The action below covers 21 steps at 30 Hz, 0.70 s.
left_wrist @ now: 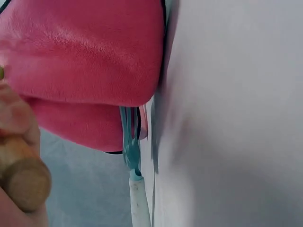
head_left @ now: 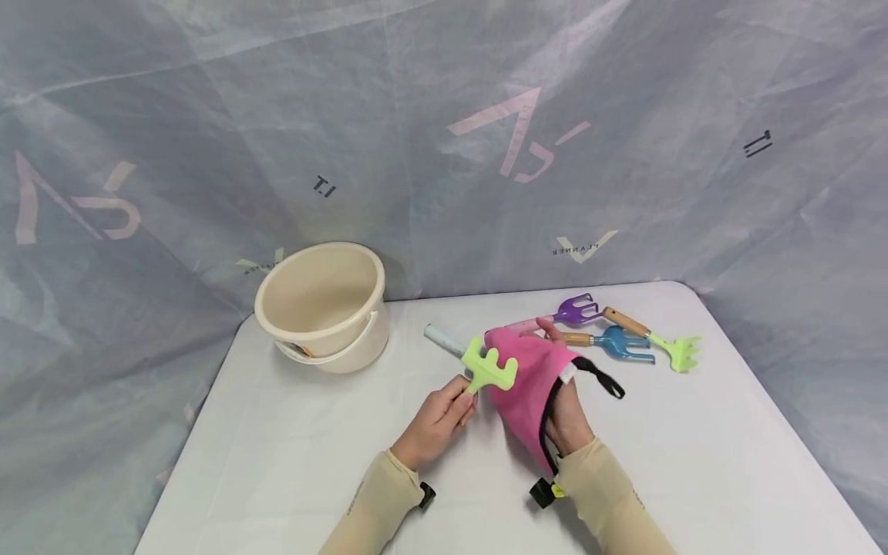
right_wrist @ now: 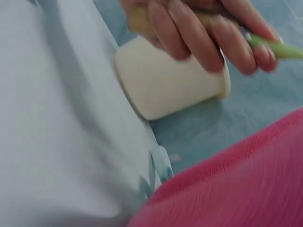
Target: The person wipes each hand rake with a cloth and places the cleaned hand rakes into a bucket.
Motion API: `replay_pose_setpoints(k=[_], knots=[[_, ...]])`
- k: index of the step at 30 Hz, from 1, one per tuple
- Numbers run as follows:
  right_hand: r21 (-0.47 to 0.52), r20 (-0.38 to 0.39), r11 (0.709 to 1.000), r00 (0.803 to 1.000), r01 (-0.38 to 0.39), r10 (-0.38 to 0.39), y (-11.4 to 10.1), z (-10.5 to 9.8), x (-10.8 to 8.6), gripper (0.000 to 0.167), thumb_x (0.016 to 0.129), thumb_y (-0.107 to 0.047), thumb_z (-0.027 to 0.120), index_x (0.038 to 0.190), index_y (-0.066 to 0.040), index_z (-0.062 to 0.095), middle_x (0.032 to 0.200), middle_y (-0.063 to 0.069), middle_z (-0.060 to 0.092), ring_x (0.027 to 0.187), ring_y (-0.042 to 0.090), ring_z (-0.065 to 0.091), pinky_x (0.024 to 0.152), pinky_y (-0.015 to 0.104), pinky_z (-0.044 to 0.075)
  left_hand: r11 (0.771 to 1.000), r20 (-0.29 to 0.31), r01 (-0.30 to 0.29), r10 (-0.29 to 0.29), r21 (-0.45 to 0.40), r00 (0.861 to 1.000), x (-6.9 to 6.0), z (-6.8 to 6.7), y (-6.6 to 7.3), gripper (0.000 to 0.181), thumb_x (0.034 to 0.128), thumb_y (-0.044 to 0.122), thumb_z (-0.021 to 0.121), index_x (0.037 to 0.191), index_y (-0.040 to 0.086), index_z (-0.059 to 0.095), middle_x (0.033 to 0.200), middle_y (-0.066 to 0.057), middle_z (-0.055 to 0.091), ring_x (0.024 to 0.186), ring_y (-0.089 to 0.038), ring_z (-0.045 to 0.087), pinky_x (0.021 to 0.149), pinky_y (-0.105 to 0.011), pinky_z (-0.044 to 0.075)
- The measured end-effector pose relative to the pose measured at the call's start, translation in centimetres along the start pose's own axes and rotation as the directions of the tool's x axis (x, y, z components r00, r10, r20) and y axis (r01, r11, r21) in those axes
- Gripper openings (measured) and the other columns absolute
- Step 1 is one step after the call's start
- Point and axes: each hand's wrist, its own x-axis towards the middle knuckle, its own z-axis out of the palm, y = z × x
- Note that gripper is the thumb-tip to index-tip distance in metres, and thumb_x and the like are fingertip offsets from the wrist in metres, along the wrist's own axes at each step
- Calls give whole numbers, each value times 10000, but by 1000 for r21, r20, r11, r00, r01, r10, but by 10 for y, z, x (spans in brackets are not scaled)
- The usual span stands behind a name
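In the head view the left hand [head_left: 435, 420] grips a small rake with a light green head [head_left: 489, 368], raised beside a pink fleece cloth piece with black edging [head_left: 523, 393]. Its wooden handle [left_wrist: 26, 182] shows in the left wrist view, and the fingers [right_wrist: 203, 35] curl round it in the right wrist view. The right hand [head_left: 569, 416] holds the pink piece from its right side, partly covered by it, with fingertips past its upper edge. A black loop [head_left: 609, 383] hangs from the piece. Behind both lies a tool with a pale handle [head_left: 444, 339] and teal tines [left_wrist: 131, 151].
A cream bucket [head_left: 350, 354] stands at the back left of the white table [head_left: 277, 478]. At the back right lie a purple fork [head_left: 576, 310], a blue fork [head_left: 617, 342] and another green rake [head_left: 682, 352]. A grey printed curtain [head_left: 416, 154] hangs behind.
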Motion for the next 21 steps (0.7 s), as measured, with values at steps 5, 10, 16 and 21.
replay_pose_setpoints(k=[5,10,16,21], knots=[[-94,97,992,992,85,-76,5,9,-3,761,992,-65,633,1600,-173,187,1378,-31,543,1140,47,591,908,164,527,926,-105,13,29,378,994,1,6,3,116,1093,140,501,981,128,530,699,57,452,619,-16,408,571,-176,364],[-323,32,946,999,-25,37,12,9,0,847,885,32,749,1592,-75,295,1349,-108,625,1200,30,600,976,190,519,779,-130,22,77,627,989,-1,10,6,141,1063,176,553,931,141,519,677,81,409,612,-40,415,577,-173,344],[-430,79,900,991,-66,111,13,7,-2,438,951,-17,691,1370,-1,567,1203,-87,690,1105,58,624,977,213,513,799,-131,43,45,600,990,-4,8,9,176,1058,153,551,893,133,491,658,90,345,588,-56,385,563,-171,304],[-401,88,916,994,-23,63,11,8,-3,272,942,-60,713,1190,-170,688,1116,-111,714,1038,48,629,930,199,518,792,-104,41,29,610,994,-1,8,10,134,1076,175,521,952,126,524,669,90,359,611,-74,425,582,-201,348]])
